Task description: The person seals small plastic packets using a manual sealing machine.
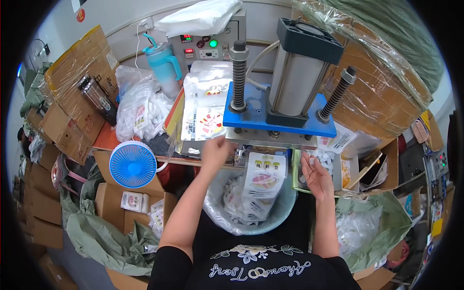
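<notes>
My left hand [216, 153] is at the left side of the press [279, 116], its fingers curled together near the lower plate. Whatever is in them, if anything, is hidden. Palm up, my right hand [317, 177] lies open at the green-edged tray [295, 169] of small white pieces [326, 159]. From under the press a strip of printed plastic pouches [263, 178] hangs down into a lined tub [290, 205] between my arms. More printed film [205, 113] lies flat to the left of the press.
A control box [208, 46] with lit displays stands behind. On the left are a blue fan [133, 165], a turquoise tumbler [162, 63] and a carton [108, 205] holding packed pouches. Carton boxes [392, 166] and a green sack [394, 212] crowd the right.
</notes>
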The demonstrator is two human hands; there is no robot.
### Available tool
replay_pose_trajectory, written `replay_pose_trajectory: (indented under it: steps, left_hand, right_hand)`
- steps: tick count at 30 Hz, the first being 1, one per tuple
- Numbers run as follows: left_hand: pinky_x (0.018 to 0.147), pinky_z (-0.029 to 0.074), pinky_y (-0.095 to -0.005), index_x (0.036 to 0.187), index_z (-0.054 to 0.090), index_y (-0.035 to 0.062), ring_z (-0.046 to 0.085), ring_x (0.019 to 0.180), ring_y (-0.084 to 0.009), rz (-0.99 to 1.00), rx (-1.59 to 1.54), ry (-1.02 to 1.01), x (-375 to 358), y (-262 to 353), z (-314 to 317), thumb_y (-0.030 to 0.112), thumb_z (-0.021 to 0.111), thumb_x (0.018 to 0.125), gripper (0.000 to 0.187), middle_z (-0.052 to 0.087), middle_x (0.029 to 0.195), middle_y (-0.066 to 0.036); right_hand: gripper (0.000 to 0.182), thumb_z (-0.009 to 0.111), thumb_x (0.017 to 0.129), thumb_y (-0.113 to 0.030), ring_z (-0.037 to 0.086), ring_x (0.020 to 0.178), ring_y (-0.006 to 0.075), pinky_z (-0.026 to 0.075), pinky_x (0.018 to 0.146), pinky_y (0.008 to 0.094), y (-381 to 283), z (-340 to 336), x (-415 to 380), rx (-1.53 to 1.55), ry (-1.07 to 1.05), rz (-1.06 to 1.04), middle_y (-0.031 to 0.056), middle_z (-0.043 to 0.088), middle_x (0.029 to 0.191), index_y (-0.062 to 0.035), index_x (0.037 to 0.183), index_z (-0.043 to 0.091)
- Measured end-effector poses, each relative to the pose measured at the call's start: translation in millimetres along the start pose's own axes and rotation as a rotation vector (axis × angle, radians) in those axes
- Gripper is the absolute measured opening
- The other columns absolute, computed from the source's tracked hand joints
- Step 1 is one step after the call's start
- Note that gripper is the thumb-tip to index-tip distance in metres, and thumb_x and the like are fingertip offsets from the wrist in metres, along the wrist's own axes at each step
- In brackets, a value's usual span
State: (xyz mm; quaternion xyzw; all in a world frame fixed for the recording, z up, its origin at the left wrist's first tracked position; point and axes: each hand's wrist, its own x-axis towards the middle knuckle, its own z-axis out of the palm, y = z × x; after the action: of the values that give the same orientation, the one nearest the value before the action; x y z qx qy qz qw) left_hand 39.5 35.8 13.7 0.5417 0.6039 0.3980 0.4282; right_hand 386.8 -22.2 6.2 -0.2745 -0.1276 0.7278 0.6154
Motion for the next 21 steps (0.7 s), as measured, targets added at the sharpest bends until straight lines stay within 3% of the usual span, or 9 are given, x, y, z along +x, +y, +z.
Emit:
replay_pose_trajectory:
  steps: [2, 4, 7, 9, 11, 14, 15, 18, 21]
  left_hand:
    - [0.086, 0.049, -0.0426, 0.13, 0.053, 0.0051, 0.061, 0.105, -0.0291, 0.519, 0.476, 0.46, 14, -9, -13, 0.017, 0.062, 0.086, 0.046, 0.062, 0.118, -0.017]
    - [0.111, 0.017, -0.0556, 0.139, 0.043, 0.0106, 0.034, 0.136, -0.0343, 0.386, 0.69, 0.325, 5, -32, -18, 0.037, 0.065, 0.085, 0.065, 0.047, 0.138, -0.016]
    - [0.112, 0.015, -0.0544, 0.139, 0.045, 0.0131, 0.038, 0.134, -0.0321, 0.509, 0.821, 0.343, -40, -41, -14, 0.043, 0.068, 0.081, 0.068, 0.049, 0.136, -0.011]
    - [0.113, 0.014, -0.0539, 0.131, 0.054, 0.0152, 0.041, 0.131, -0.0294, 0.497, 0.824, 0.347, -63, -43, -24, 0.035, 0.07, 0.08, 0.057, 0.051, 0.134, -0.006]
    - [0.108, 0.025, -0.051, 0.107, 0.068, 0.0108, 0.055, 0.114, -0.0285, 0.451, 0.642, 0.427, -70, -44, -34, 0.015, 0.066, 0.082, 0.026, 0.065, 0.107, -0.006]
    - [0.086, 0.045, -0.0364, 0.09, 0.071, 0.0038, 0.065, 0.085, -0.0241, 0.383, 0.268, 0.37, -91, 1, -31, 0.006, 0.067, 0.081, 0.01, 0.067, 0.082, -0.009]
    - [0.068, 0.047, -0.0288, 0.09, 0.069, -0.0011, 0.064, 0.075, -0.0214, 0.319, -0.012, 0.29, -99, 5, -20, 0.009, 0.069, 0.083, 0.012, 0.068, 0.082, -0.012]
    - [0.067, 0.047, -0.0277, 0.088, 0.07, -0.0017, 0.061, 0.073, -0.0106, 0.065, -0.185, 0.026, -117, 1, 11, 0.011, 0.068, 0.086, 0.013, 0.069, 0.081, -0.007]
    - [0.068, 0.048, -0.025, 0.094, 0.07, -0.0032, 0.06, 0.075, -0.0069, 0.009, -0.271, 0.008, -121, -31, 47, 0.012, 0.068, 0.087, 0.017, 0.07, 0.083, -0.005]
  right_hand:
    - [0.022, 0.051, 0.097, -0.013, 0.057, 0.118, 0.0282, 0.055, 0.09, 0.037, 4, -1, 3, -0.098, -0.058, -0.016, 0.0172, 0.054, 0.133, -0.0023, 0.117, 0.055]
    - [0.019, 0.056, 0.096, -0.013, 0.062, 0.108, 0.023, 0.057, 0.082, 0.0327, 5, 11, 0, -0.141, -0.036, -0.026, 0.0111, 0.061, 0.123, -0.0052, 0.112, 0.059]
    - [0.024, 0.062, 0.091, -0.008, 0.06, 0.083, 0.0115, 0.055, 0.067, 0.0259, 6, 6, -1, -0.406, 0.051, -0.172, 0.0006, 0.06, 0.092, -0.0044, 0.115, 0.06]
    - [0.024, 0.062, 0.091, -0.01, 0.06, 0.083, 0.0104, 0.054, 0.067, 0.0255, 6, 9, -5, -0.503, 0.088, -0.196, -0.0006, 0.06, 0.092, -0.006, 0.115, 0.06]
    - [0.021, 0.063, 0.09, -0.01, 0.058, 0.079, 0.0073, 0.052, 0.066, 0.0241, 6, 17, -11, -0.712, 0.16, -0.257, -0.0029, 0.059, 0.086, -0.0074, 0.11, 0.063]
    - [0.019, 0.065, 0.088, -0.008, 0.057, 0.077, 0.0067, 0.05, 0.065, 0.0234, 12, 16, -12, -0.904, 0.111, -0.339, -0.0028, 0.06, 0.085, -0.0069, 0.107, 0.064]
    - [0.018, 0.066, 0.087, -0.007, 0.058, 0.078, 0.007, 0.049, 0.066, 0.0233, 16, 16, -11, -0.994, 0.096, -0.371, -0.0024, 0.061, 0.086, -0.0066, 0.105, 0.064]
    - [0.018, 0.07, 0.084, -0.006, 0.059, 0.082, 0.0088, 0.047, 0.071, 0.0233, 36, 55, -23, -1.124, 0.012, -0.403, -0.0007, 0.065, 0.092, -0.0055, 0.102, 0.066]
    - [0.019, 0.071, 0.083, -0.007, 0.06, 0.084, 0.0088, 0.047, 0.073, 0.0234, 58, 75, -32, -1.179, -0.111, -0.472, 0.0003, 0.066, 0.094, -0.0044, 0.101, 0.068]
